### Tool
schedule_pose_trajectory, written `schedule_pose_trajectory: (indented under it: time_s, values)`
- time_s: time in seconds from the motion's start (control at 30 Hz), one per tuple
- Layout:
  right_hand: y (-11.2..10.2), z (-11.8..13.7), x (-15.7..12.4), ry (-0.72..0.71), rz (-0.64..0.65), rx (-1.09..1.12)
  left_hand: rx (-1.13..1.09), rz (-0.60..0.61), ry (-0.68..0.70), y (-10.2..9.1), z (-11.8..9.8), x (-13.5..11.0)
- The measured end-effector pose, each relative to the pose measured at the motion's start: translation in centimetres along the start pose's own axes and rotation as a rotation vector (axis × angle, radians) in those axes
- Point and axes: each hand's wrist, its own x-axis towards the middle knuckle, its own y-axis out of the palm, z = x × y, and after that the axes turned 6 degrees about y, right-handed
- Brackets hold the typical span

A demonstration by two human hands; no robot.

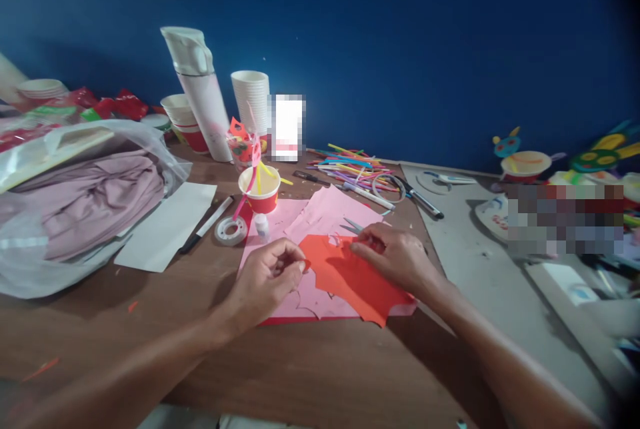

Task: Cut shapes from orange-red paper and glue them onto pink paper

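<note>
My left hand point(273, 276) is closed in a pinch, with a small orange-red paper scrap point(307, 264) at the fingertips. Above the orange paper point(350, 276), which has a jagged cut edge, my right hand point(397, 257) is curled. Slightly parted blades of scissors point(351, 225) stick out past its fingers; the handles are mostly hidden behind the hand. Small pale pink bits point(335, 238) lie by the orange sheet's upper edge. Underneath are pink paper sheets point(295, 306) with drawn lines. A small white bottle point(261, 227) stands on the pink paper.
A paper cup point(260, 189) holding coloured strips stands behind the tape roll point(231, 230). A marker point(206, 224) and white card point(167, 226) lie left, near a plastic bag point(100, 202). Behind are a leaning flask point(200, 96), stacked cups point(251, 106) and pipe cleaners point(345, 166).
</note>
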Motion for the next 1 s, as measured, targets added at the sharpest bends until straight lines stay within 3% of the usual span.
schedule_pose_trajectory:
  time_s: [0.17, 0.37, 0.47, 0.6, 0.73, 0.87, 0.93, 1.0]
  values:
    - [1.3, 0.5, -0.3, -0.127, 0.082, -0.118, -0.008, -0.013, 0.011, 0.0, 0.1, 0.2]
    - [0.4, -0.6, 0.0, -0.058, 0.177, 0.247, -0.007, -0.188, 0.094, -0.8, -1.4, 0.2]
    - [-0.3, -1.2, 0.8, -0.006, 0.128, 0.314, -0.013, -0.272, 0.117, -1.2, -2.0, 0.3]
    - [-0.6, -1.3, 2.9, -0.038, 0.023, 0.362, -0.019, -0.260, 0.112, -1.3, -1.9, 0.5]
    - [-0.4, -1.2, 5.9, -0.082, -0.046, 0.386, 0.086, -0.095, 0.142, -0.8, -0.9, 0.2]
    - [0.1, -1.1, 7.4, -0.136, -0.142, 0.095, 0.399, 0.282, 0.396, 0.3, 0.4, -1.4]
    - [0.7, -0.7, 7.1, -0.185, -0.217, -0.049, 0.511, 0.504, 0.559, 0.8, 0.8, -2.3]
    - [1.4, 0.3, 6.1, -0.279, -0.246, -0.127, 0.585, 0.638, 0.651, 1.1, 1.0, -2.9]
